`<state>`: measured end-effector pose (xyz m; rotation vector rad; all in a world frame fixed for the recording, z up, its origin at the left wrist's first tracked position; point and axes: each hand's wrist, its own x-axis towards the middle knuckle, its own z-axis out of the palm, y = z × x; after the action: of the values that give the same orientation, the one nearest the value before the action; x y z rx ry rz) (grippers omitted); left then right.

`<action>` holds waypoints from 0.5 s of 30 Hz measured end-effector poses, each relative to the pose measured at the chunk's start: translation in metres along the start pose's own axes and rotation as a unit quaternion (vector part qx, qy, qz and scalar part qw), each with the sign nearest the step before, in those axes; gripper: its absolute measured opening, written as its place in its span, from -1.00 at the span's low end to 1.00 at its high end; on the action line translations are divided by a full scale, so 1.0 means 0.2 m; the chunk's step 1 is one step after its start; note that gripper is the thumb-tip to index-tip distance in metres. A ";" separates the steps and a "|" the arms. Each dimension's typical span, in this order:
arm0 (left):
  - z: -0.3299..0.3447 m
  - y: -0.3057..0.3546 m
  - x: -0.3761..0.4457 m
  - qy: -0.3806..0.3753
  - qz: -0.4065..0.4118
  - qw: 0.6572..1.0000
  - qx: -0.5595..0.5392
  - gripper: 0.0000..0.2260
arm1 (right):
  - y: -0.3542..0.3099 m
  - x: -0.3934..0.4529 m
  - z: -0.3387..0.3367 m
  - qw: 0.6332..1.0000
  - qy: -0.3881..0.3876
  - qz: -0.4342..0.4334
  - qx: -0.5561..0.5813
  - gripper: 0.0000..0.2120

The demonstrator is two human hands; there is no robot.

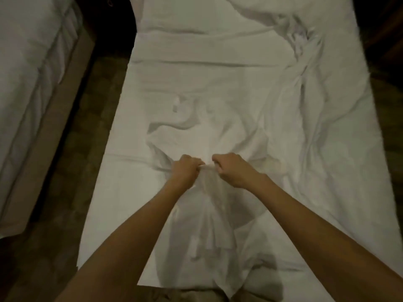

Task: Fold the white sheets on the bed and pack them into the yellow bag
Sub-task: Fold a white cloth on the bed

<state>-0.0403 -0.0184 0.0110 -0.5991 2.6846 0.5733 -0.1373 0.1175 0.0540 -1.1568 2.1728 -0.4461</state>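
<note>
A crumpled white sheet [209, 136] lies across the middle of the bed [135, 192]. My left hand [186, 171] and my right hand [234, 170] are side by side, close together, each gripping the sheet's bunched edge with curled fingers. A length of the sheet [209, 236] hangs down from my hands toward me between my forearms. More rumpled white fabric [309, 88] runs along the bed's right side. No yellow bag is in view.
A second bed [28, 83] with white bedding stands at the left. A strip of dark patterned floor [72, 171] separates the two beds. Dark floor also shows beyond the right edge of the bed.
</note>
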 end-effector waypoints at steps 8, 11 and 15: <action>-0.41 0.17 -0.08 0.089 0.021 0.996 -0.008 -0.81 | 0.03 -0.19 -0.22 0.996 0.014 0.050 -0.070 -0.65; -0.54 0.28 -0.14 0.118 0.057 0.991 0.003 -0.81 | 0.04 -0.23 -0.36 0.984 0.112 0.108 -0.083 -0.83; -0.58 0.34 -0.22 0.142 0.062 0.988 0.004 -0.89 | -0.08 -0.24 -0.64 0.972 0.202 0.102 -0.058 -0.82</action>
<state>-0.0608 0.0005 0.1507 -0.5511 3.0068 0.5443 -0.1928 0.1486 0.1760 -0.9487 2.6706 -0.5024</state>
